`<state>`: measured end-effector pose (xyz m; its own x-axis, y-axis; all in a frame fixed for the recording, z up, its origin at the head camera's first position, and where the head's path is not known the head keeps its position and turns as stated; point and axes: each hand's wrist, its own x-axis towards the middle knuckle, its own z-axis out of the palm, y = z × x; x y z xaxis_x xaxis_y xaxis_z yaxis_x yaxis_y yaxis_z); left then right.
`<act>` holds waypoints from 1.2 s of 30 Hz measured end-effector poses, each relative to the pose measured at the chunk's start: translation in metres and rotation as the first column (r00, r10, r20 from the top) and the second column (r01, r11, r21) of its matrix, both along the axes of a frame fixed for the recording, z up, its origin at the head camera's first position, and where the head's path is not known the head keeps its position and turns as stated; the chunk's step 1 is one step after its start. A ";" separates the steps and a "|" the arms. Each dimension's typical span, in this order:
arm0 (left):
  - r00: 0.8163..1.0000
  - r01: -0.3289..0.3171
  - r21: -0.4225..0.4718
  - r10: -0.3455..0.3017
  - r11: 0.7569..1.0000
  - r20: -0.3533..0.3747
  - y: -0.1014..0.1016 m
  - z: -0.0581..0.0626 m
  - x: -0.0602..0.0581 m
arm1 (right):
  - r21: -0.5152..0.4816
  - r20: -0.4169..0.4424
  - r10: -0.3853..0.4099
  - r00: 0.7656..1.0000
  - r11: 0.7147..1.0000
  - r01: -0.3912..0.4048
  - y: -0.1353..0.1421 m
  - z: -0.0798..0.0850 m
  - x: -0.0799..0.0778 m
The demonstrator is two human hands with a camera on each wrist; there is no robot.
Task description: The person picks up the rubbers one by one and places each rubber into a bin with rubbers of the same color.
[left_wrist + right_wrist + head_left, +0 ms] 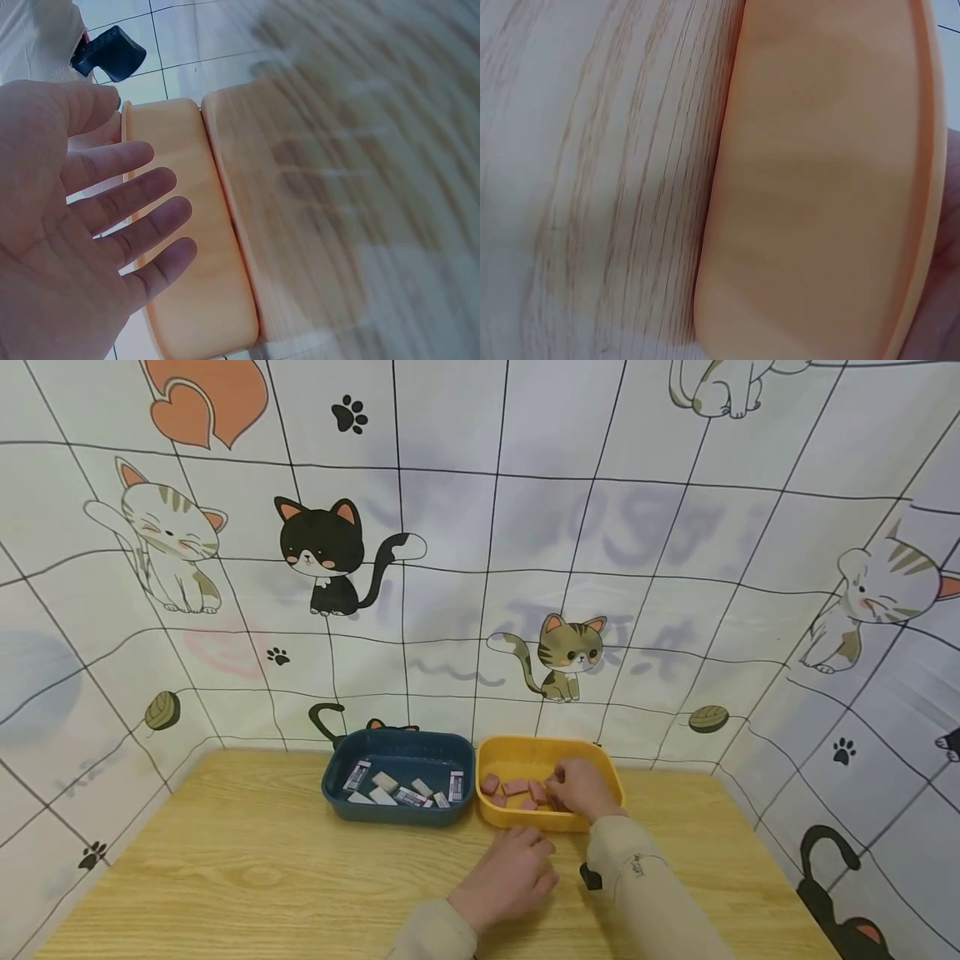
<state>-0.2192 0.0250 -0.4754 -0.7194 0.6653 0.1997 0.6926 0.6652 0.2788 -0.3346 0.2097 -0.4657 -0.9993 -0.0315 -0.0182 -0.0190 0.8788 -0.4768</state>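
Note:
My right hand (583, 788) reaches down into the yellow tray (517, 817), at its right end, with bent fingers among small pink eraser-like blocks (516, 787). Whether those fingertips pinch a block is hidden by the hand. In the right wrist view, the tray's outer wall (817, 187) covers most of that hand, leaving a strip of it (939, 289) at the right edge. Just in front of the tray, my left hand (508, 877) hovers near the tabletop. Its fingers are spread and loosely bent in the left wrist view, and the palm (67, 225) holds nothing.
A dark blue tray (397, 812) stands left of the yellow one, holding several white erasers (382, 796), some with printed sleeves. Both sit at the back of a wood-grain table (247, 860). Behind and at the sides hangs a white gridded sheet (450, 527) with cartoon cats.

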 end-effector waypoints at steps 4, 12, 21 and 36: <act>1.000 0.009 0.000 -0.009 1.000 0.002 0.000 0.001 0.001 | 0.030 0.004 -0.003 1.000 1.000 0.003 0.000 -0.002 -0.002; 1.000 0.010 0.002 -0.010 1.000 -0.011 -0.002 0.003 0.002 | 0.011 0.006 -0.021 1.000 1.000 0.021 0.002 0.004 0.003; 1.000 -0.029 0.004 0.029 1.000 -0.010 -0.011 0.002 0.004 | -0.018 -0.123 0.025 0.992 0.999 -0.027 0.013 0.008 0.012; 0.994 -0.113 0.081 0.112 0.990 0.020 -0.041 0.011 0.008 | 0.029 -0.250 0.060 0.966 0.998 -0.055 0.024 0.021 0.041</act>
<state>-0.2110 -0.0159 -0.4640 -0.7920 0.5620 0.2385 0.6100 0.7128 0.3460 -0.2938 0.2341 -0.4442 -0.9687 -0.0913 0.2310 -0.1860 0.8830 -0.4309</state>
